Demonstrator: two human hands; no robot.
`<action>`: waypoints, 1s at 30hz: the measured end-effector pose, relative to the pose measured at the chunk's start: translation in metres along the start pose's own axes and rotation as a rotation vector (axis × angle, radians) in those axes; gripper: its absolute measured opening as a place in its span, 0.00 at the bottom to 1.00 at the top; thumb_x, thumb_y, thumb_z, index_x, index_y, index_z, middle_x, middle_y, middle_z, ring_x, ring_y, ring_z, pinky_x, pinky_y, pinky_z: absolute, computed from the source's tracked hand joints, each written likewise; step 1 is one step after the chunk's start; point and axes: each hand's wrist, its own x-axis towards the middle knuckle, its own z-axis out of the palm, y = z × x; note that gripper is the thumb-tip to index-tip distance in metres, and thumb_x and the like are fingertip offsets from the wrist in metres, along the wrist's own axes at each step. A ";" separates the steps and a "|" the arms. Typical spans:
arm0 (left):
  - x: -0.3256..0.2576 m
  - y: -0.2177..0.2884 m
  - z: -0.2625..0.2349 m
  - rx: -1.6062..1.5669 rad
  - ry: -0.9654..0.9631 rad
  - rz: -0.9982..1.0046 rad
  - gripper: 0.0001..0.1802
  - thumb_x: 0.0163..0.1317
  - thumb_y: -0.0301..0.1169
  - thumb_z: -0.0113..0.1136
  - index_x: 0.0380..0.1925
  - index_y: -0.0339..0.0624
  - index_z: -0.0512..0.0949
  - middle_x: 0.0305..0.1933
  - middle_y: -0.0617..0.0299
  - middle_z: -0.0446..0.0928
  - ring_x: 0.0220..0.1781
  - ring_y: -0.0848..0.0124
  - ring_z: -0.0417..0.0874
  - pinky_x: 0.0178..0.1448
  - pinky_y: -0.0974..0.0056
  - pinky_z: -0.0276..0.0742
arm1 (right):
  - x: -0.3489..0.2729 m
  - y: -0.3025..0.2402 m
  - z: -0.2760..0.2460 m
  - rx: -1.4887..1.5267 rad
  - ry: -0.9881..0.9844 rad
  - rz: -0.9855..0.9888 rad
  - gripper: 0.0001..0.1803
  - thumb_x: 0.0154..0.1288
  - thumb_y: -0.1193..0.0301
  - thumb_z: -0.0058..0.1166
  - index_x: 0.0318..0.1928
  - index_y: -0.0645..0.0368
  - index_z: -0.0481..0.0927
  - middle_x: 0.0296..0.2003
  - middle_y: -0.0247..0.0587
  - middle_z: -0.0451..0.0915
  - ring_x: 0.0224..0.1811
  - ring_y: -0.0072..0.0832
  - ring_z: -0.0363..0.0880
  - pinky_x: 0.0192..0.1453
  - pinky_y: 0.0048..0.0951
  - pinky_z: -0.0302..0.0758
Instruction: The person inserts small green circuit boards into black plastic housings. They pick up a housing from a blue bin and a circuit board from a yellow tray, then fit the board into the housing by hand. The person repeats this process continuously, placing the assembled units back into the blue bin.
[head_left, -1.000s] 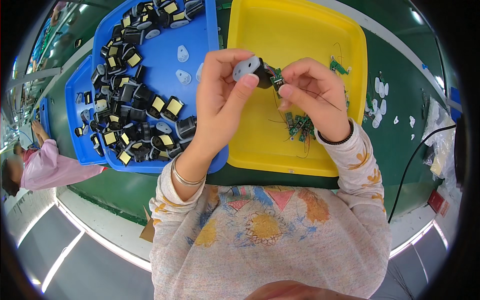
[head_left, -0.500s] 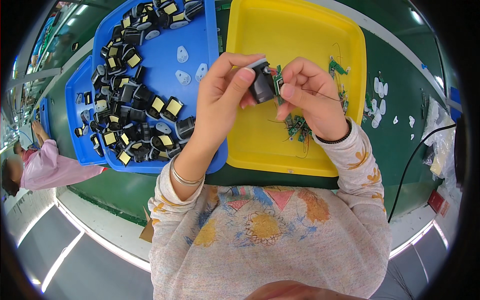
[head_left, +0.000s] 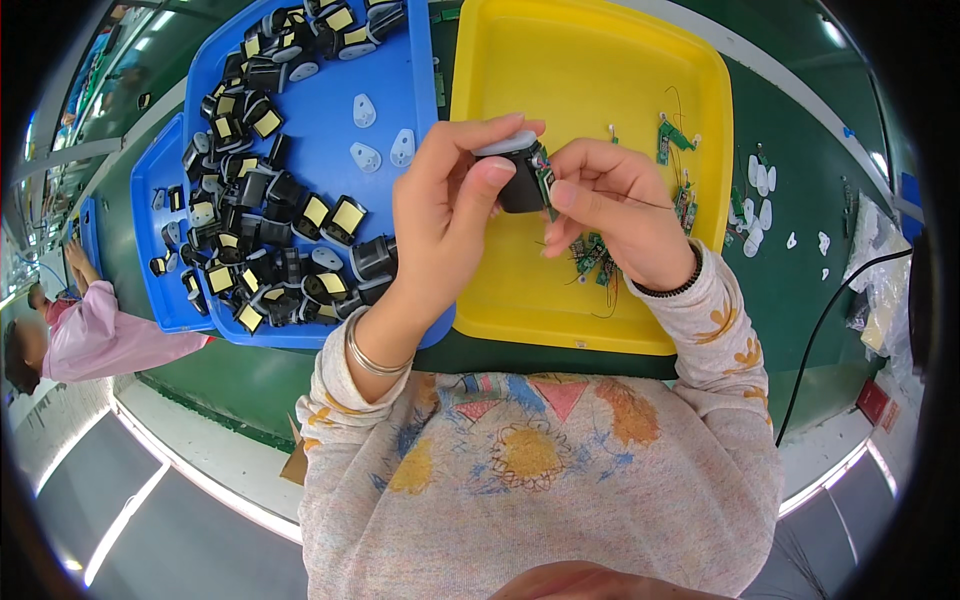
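Observation:
Over the yellow tray [head_left: 560, 330], my left hand [head_left: 440, 210] grips a black plastic housing [head_left: 522, 185] with a grey cap on its upper end. My right hand [head_left: 620, 205] pinches a small green circuit board [head_left: 545, 178] against the housing's right side. A thin dark wire trails from between my right fingers. How far the board sits inside the housing I cannot tell. Below my right hand, several more circuit boards [head_left: 597, 255] with wires lie in the yellow tray.
At left, a blue tray [head_left: 330, 130] holds many black housings [head_left: 285, 190] and a few loose grey caps [head_left: 365, 156]. White oval pieces [head_left: 762, 178] lie on the green table at right, near clear plastic bags [head_left: 872, 240] and a black cable [head_left: 815, 325]. A co-worker [head_left: 110, 325] sits far left.
The circuit board, apart from the housing and joined by a wire before, is now up against its side. My left hand has tilted the housing, and my right hand has shifted slightly down.

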 end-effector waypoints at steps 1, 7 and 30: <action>0.000 0.000 -0.001 -0.009 -0.005 0.025 0.10 0.60 0.23 0.46 0.42 0.37 0.70 0.43 0.57 0.76 0.36 0.80 0.75 0.33 0.78 0.69 | 0.000 0.000 0.000 -0.005 0.000 0.005 0.09 0.59 0.72 0.51 0.37 0.66 0.72 0.27 0.35 0.74 0.24 0.20 0.76 0.30 0.20 0.77; 0.000 -0.004 -0.004 0.143 -0.077 0.199 0.11 0.58 0.19 0.45 0.42 0.33 0.70 0.45 0.51 0.75 0.42 0.69 0.78 0.46 0.69 0.72 | -0.003 -0.003 -0.001 -0.050 -0.095 0.069 0.10 0.59 0.70 0.51 0.36 0.65 0.72 0.25 0.34 0.73 0.25 0.19 0.75 0.30 0.19 0.76; 0.001 -0.007 0.003 -0.293 -0.137 -0.037 0.20 0.51 0.18 0.52 0.47 0.38 0.66 0.55 0.53 0.66 0.55 0.66 0.70 0.52 0.65 0.71 | -0.003 0.006 0.009 -0.954 0.263 -0.725 0.05 0.48 0.81 0.54 0.27 0.64 0.71 0.21 0.42 0.71 0.20 0.30 0.75 0.28 0.22 0.73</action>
